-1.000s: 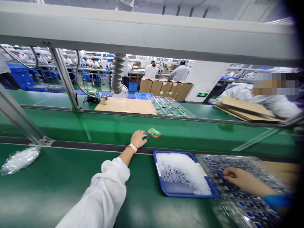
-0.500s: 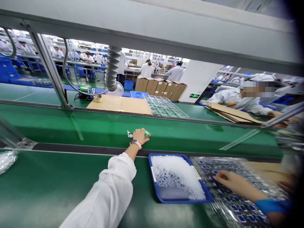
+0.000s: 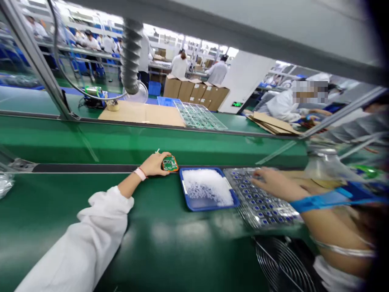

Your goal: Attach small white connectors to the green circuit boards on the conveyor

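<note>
My left hand [image 3: 154, 164], in a white sleeve with a pink band at the wrist, grips a small green circuit board [image 3: 170, 163] with an orange edge between thumb and fingers. A small white piece sticks up behind the fingers. The board is by the dark rail [image 3: 100, 168] along the green belt [image 3: 127, 140], just beyond the left corner of a blue tray [image 3: 209, 209] of white granules. My right hand is out of the picture. The blurred hand [image 3: 270, 182] with a blue wrist strap at right appears to be a co-worker's.
A clear blister tray [image 3: 258, 202] with rows of dark blue pieces lies under the co-worker's hand. A black fan [image 3: 282, 263] stands at lower right. Across the belt are cardboard [image 3: 146, 113], a tray of boards [image 3: 199, 115] and a hanging grey duct [image 3: 131, 56].
My left hand has drawn the circuit board back from the belt towards the dark rail. The view has shifted, bringing the fan in. The co-worker's hand has moved over the blister tray.
</note>
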`<state>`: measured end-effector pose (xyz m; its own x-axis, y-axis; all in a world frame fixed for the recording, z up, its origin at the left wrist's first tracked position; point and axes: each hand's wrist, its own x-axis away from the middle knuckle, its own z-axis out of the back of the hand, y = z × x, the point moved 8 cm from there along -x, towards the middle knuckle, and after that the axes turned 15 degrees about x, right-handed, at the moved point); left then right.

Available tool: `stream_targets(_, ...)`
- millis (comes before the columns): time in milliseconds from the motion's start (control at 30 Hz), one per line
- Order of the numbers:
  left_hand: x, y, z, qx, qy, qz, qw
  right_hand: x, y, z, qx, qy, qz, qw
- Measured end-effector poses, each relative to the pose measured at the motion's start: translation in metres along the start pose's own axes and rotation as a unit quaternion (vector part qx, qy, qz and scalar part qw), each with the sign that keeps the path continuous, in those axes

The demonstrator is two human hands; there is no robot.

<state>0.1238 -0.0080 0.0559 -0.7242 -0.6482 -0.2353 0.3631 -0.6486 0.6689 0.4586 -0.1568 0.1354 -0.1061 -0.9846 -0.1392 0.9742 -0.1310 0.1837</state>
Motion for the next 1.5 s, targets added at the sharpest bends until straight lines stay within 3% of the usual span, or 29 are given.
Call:
stream_targets(67,0.024,0.012,-0.007,-0.001,-0.053,-0.045,0.998,0.011,-0.047,0.010,-0.037,-0.017,0.063,0.997)
stream_targets(133,0.046,0.017,-0.017,-0.008,-0.086,-0.050,0.995,0.023,-0.096,0.009,-0.114,-0.039,0.101,0.988)
stream_targets(233,0.073,0.027,-0.032,-0.019,-0.100,-0.049,0.994,0.040,-0.156,-0.013,-0.217,-0.055,0.123,0.967)
stream_targets(300,0.087,0.036,-0.040,-0.023,-0.090,-0.060,0.994,0.045,-0.171,-0.034,-0.247,-0.044,0.094,0.963)
stream_targets(467,0.117,0.047,-0.049,-0.073,-0.039,-0.047,0.995,0.045,-0.153,-0.078,-0.262,-0.009,-0.015,0.965)
stream_targets(600,0.132,0.050,-0.048,-0.117,0.028,0.023,0.992,0.045,-0.147,-0.090,-0.279,-0.010,-0.013,0.960)
stream_targets(767,0.128,0.054,-0.053,-0.157,0.073,0.122,0.977,0.045,-0.148,-0.097,-0.273,-0.010,-0.015,0.962)
stream_targets(867,0.126,0.054,-0.054,-0.119,0.059,0.098,0.986,0.045,-0.150,-0.100,-0.269,-0.006,-0.006,0.963)
stream_targets(1033,0.141,0.044,-0.045,0.014,-0.015,0.019,1.000,0.046,-0.151,-0.100,-0.267,-0.020,0.026,0.963)
stream_targets(1333,0.158,0.042,-0.043,0.099,-0.059,-0.004,0.993,0.044,-0.151,-0.104,-0.250,-0.040,0.056,0.966)
stream_targets(1400,0.157,0.044,-0.045,0.114,-0.068,-0.005,0.991,0.043,-0.155,-0.097,-0.234,-0.039,0.071,0.969)
stream_targets(1500,0.150,0.045,-0.045,0.155,-0.044,0.017,0.987,0.043,-0.177,-0.069,-0.260,0.002,0.072,0.963)
